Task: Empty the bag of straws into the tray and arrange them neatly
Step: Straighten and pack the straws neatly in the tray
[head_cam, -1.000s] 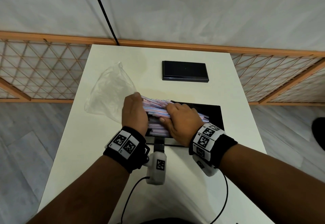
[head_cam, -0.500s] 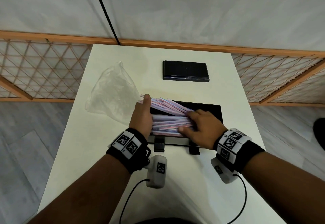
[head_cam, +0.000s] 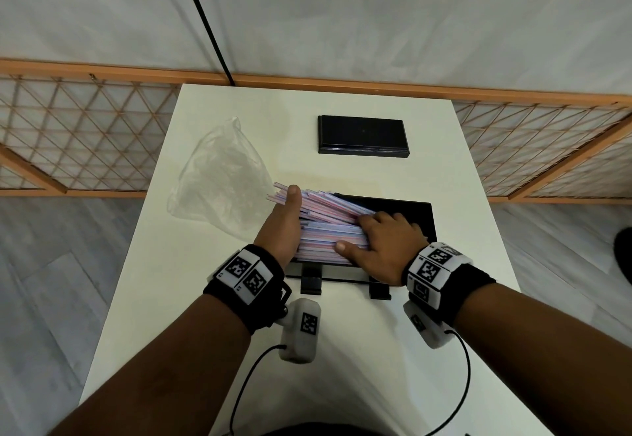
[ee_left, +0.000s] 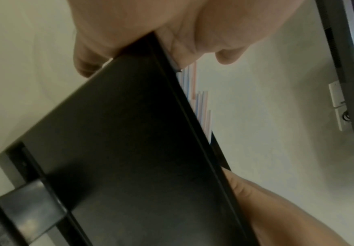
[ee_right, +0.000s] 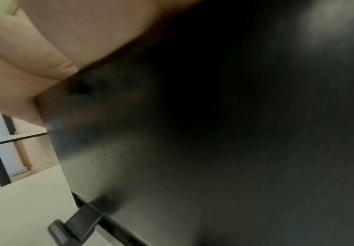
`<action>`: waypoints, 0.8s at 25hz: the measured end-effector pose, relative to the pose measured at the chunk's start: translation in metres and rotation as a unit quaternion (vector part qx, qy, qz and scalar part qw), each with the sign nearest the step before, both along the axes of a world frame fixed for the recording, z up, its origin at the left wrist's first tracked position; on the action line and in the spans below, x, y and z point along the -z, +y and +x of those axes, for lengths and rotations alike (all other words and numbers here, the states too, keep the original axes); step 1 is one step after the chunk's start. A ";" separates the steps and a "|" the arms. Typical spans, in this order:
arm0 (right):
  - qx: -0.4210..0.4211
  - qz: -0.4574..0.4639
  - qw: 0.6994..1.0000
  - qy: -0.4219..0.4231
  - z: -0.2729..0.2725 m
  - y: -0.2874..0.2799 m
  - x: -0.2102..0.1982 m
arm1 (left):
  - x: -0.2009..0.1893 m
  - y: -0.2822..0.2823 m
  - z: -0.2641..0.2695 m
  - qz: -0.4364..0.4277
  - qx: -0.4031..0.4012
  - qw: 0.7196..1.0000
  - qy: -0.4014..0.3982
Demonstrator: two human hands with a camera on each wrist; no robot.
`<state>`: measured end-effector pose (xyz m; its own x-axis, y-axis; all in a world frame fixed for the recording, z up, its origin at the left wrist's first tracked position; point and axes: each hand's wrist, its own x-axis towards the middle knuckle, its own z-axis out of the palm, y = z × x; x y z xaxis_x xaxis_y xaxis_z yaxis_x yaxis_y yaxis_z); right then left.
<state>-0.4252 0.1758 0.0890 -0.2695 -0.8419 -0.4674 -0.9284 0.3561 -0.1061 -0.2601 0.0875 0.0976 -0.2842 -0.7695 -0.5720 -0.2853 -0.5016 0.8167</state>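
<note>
1. The tray (head_cam: 420, 211) stands near the middle of the table (head_cam: 444, 350), its front edge with two black clips facing the person; bare tabletop lies on every side of it.
2. The bag (head_cam: 219, 175) lies crumpled and flat just left of the tray, close to the table's left edge, and looks empty.
3. A black lid (head_cam: 363, 135) lies flat farther back, well apart from the tray and near the far edge.
4. The table is white, set against a wooden lattice rail (head_cam: 85, 134) and a pale wall; grey floor shows at both sides.
5. The straws (head_cam: 328, 230), pink, blue and white, lie in the tray's left part; some ends stick out past its far left corner.
6. The left hand (head_cam: 282, 227) stands on edge, fingers straight, pressed against the straws' left ends.
7. The right hand (head_cam: 386, 244) lies on the straws, fingers relaxed and pressing down, thumb at the near side of the pile.
</note>
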 end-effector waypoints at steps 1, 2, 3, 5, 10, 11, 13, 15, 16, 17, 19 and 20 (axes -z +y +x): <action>0.002 0.007 1.000 -0.003 0.001 -0.001 -0.001 | 0.001 -0.001 -0.001 -0.008 -0.013 1.000 -0.004; 0.001 0.009 1.000 -0.010 0.001 -0.002 -0.001 | 0.003 -0.003 -0.001 -0.018 -0.034 0.999 -0.005; -0.003 0.008 1.000 -0.019 0.002 -0.003 -0.002 | 0.007 -0.006 -0.001 -0.034 -0.057 0.998 -0.011; -0.013 -0.005 0.999 -0.033 0.004 -0.005 -0.003 | 0.013 -0.012 0.002 -0.091 -0.125 0.988 -0.012; -0.032 -0.004 0.996 -0.083 0.007 -0.013 -0.001 | 0.002 -0.020 0.001 -0.141 -0.134 0.981 0.002; -0.038 -0.008 0.995 -0.095 0.009 -0.015 -0.001 | 0.001 -0.018 0.000 -0.139 -0.119 0.983 -0.011; -0.054 -0.014 0.995 -0.088 0.013 -0.018 0.000 | -0.001 -0.015 0.000 -0.130 -0.112 0.985 -0.020; -0.059 -0.002 0.996 -0.069 0.015 -0.021 0.002 | -0.005 -0.011 0.001 -0.125 -0.105 0.986 -0.022; -0.056 0.003 0.996 -0.073 0.016 -0.022 0.003 | -0.006 -0.010 0.001 -0.116 -0.096 0.988 -0.027; -0.054 0.000 0.995 -0.084 0.016 -0.023 0.004 | -0.008 -0.009 0.001 -0.104 -0.088 0.990 -0.034; -0.064 -0.021 0.994 -0.081 0.018 -0.022 0.003 | -0.008 -0.008 0.000 -0.087 -0.061 0.994 -0.040; -0.072 -0.036 0.995 -0.057 0.019 -0.021 0.002 | -0.005 -0.007 -0.001 -0.086 -0.032 0.995 -0.037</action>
